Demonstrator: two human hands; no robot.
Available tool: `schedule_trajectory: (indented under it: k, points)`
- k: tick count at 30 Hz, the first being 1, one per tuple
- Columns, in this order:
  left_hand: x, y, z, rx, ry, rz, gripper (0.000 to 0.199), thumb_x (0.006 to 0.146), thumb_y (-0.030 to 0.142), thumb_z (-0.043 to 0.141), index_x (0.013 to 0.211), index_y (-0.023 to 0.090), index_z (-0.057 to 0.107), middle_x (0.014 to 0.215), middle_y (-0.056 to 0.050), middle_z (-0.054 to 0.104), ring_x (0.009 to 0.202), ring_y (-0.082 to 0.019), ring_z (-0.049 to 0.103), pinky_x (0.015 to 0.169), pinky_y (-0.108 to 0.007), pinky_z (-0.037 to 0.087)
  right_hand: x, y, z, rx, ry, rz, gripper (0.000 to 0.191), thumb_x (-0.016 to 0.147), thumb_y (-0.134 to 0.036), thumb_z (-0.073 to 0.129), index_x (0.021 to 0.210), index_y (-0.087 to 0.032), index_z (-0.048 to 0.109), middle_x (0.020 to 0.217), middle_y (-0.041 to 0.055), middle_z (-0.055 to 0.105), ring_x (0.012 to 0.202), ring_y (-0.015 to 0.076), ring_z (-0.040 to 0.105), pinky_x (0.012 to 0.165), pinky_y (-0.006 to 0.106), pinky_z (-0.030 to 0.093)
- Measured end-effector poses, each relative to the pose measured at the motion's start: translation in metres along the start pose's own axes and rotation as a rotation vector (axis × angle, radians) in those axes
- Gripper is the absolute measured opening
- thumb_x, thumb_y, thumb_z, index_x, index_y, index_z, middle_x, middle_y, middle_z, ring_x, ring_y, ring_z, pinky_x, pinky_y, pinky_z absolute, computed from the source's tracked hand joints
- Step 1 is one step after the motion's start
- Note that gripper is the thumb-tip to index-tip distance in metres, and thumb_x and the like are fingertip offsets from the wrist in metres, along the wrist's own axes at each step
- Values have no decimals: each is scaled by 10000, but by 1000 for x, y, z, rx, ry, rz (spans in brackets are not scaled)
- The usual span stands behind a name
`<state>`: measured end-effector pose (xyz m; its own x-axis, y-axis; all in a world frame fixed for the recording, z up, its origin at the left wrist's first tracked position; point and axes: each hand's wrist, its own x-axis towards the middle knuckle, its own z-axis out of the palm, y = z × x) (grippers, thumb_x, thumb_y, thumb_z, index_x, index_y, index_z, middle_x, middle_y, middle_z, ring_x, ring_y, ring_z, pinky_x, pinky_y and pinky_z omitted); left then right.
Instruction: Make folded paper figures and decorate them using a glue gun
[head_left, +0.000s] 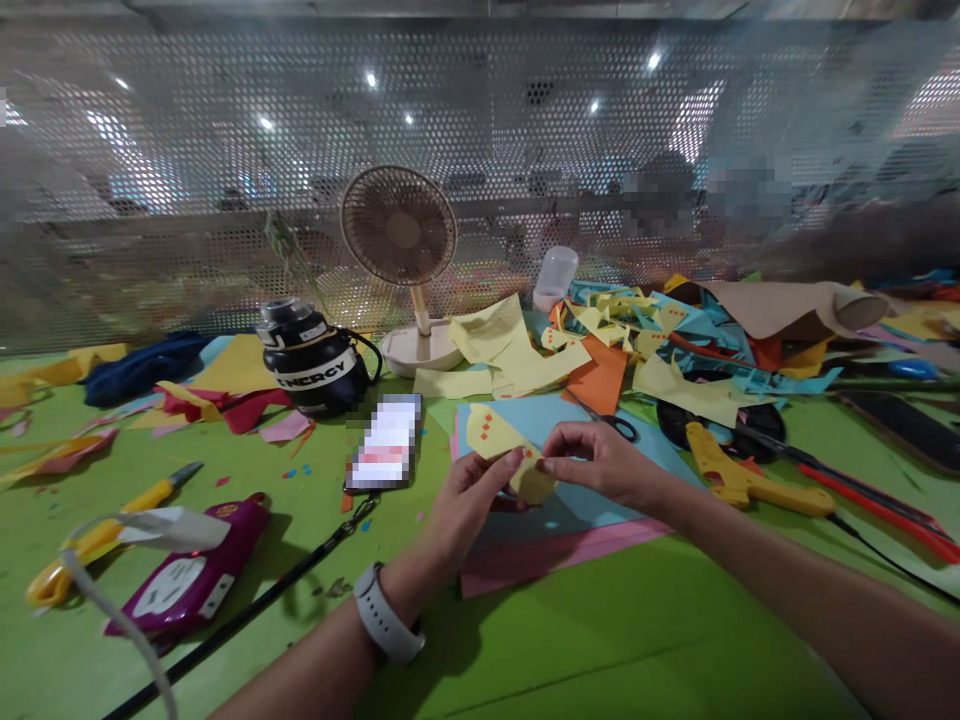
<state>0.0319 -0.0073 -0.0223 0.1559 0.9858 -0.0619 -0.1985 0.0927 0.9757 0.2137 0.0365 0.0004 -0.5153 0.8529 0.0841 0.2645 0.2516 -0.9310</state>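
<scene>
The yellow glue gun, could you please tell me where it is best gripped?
Probably by its handle, with the right hand from the near side: the gun lies flat, its handle reaching rightward to the cord, away from the black reel.

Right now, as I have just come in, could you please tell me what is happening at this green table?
A person is holding yellow paper with orange diamonds in both hands; whether it is one folded piece or two, I cannot tell. The left hand and right hand are above a blue sheet, with pink paper showing under it. Scissors lie just beyond the right hand, and a yellow glue gun lies farther right.
</scene>
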Motion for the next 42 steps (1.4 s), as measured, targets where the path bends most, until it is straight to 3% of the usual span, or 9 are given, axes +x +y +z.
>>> schedule_trajectory:
  k: [11, 15, 19, 23, 26, 28, 31, 36, 42]
  points:
    - [5, -5, 0, 105, -40, 147, 287, 758, 421, 703, 865, 158, 746, 783, -48, 723, 736, -172, 615, 702, -270, 481, 1, 4, 5, 75, -45, 41, 231, 704, -381, 701, 732, -168, 619, 685, -11, 588, 655, 120, 520, 644, 267, 430]
    - [6, -6, -3, 60, -70, 112, 366, 797, 508, 642, 862, 159, 730, 800, -58, 716, 744, -175, 629, 719, -285, 494, 3, 3, 0, 137, -26, 84, 246, 686, -385, 720, 726, -163, 623, 654, -20, 579, 614, 106, 504, 607, 256, 415]
    - [5, -4, -6, 31, -143, 39, 357, 727, 490, 728, 875, 168, 695, 800, -52, 713, 733, -167, 658, 715, -279, 506, 5, 1, -5, 113, 27, 68, 216, 678, -352, 724, 734, -162, 638, 666, -8, 602, 621, 113, 523, 608, 261, 429]
    - [6, -4, -6, 9, -126, -36, 391, 678, 500, 762, 865, 169, 670, 747, -40, 706, 689, -168, 674, 649, -271, 514, 4, -1, -9, 130, 193, -56, 196, 723, -279, 619, 883, -174, 658, 847, 41, 676, 737, 142, 604, 690, 287, 472]
    - [8, -3, -7, -20, -48, -54, 370, 675, 479, 773, 834, 167, 653, 737, -42, 712, 686, -167, 677, 636, -263, 516, 0, -4, -13, 83, 334, -156, 173, 764, -242, 490, 685, -179, 629, 607, 1, 611, 587, 123, 567, 606, 264, 456]
    - [8, -1, -9, -74, 27, -13, 344, 696, 466, 763, 833, 174, 644, 766, -41, 719, 717, -165, 680, 649, -259, 522, -4, -7, -16, 64, 379, -190, 294, 794, -264, 463, 513, -197, 519, 442, -39, 472, 422, 95, 446, 503, 252, 412]
    - [9, 2, -13, -148, 170, 93, 323, 726, 452, 744, 874, 185, 638, 804, -21, 716, 753, -155, 678, 668, -250, 530, -4, -14, -23, 77, 457, -259, 447, 861, -367, 492, 450, -211, 409, 386, -66, 380, 339, 66, 338, 450, 243, 388]
    - [12, 1, -17, -163, 247, 140, 314, 738, 440, 738, 889, 181, 645, 788, -10, 705, 731, -146, 672, 653, -244, 534, -1, -34, -51, 73, 596, -391, 281, 816, -477, 634, 778, -202, 594, 556, -45, 566, 508, 103, 557, 528, 228, 469]
    - [15, 0, -18, -157, 260, 114, 340, 716, 464, 744, 883, 176, 672, 829, -35, 719, 746, -154, 672, 644, -236, 523, -14, -56, -104, -46, 847, -500, 220, 821, -443, 644, 903, -238, 642, 518, -58, 540, 458, 111, 539, 583, 277, 523]
